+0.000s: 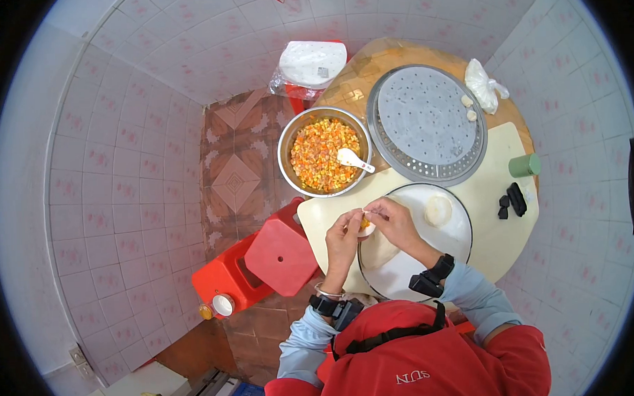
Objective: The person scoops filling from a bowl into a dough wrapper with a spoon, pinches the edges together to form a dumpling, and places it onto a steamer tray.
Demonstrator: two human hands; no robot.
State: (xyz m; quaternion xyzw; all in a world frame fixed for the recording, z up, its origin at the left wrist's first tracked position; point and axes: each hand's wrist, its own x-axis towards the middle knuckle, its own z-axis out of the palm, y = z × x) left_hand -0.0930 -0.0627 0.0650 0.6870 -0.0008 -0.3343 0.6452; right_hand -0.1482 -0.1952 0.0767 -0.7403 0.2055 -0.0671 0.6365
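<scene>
Between my two hands is a piece of white dough [366,232] with orange and yellow filling showing in it. My left hand [343,237] holds it from the left, fingers curled round its side. My right hand [393,222] pinches its upper edge, thumb and fingers together. Both hands are over the left part of a round white tray with a dark rim [445,256]. A flattened round of dough [438,211] lies on the tray, and a larger pale dough mass [379,250] is partly hidden beneath my right hand.
A steel bowl of diced filling [321,152] holds a white spoon [354,160]. Beyond the tray stands a perforated metal steamer plate [426,121] with small dough pieces. A white bag [482,86], green cup [524,165] and black objects [516,199] are right; red stools [280,248] are left.
</scene>
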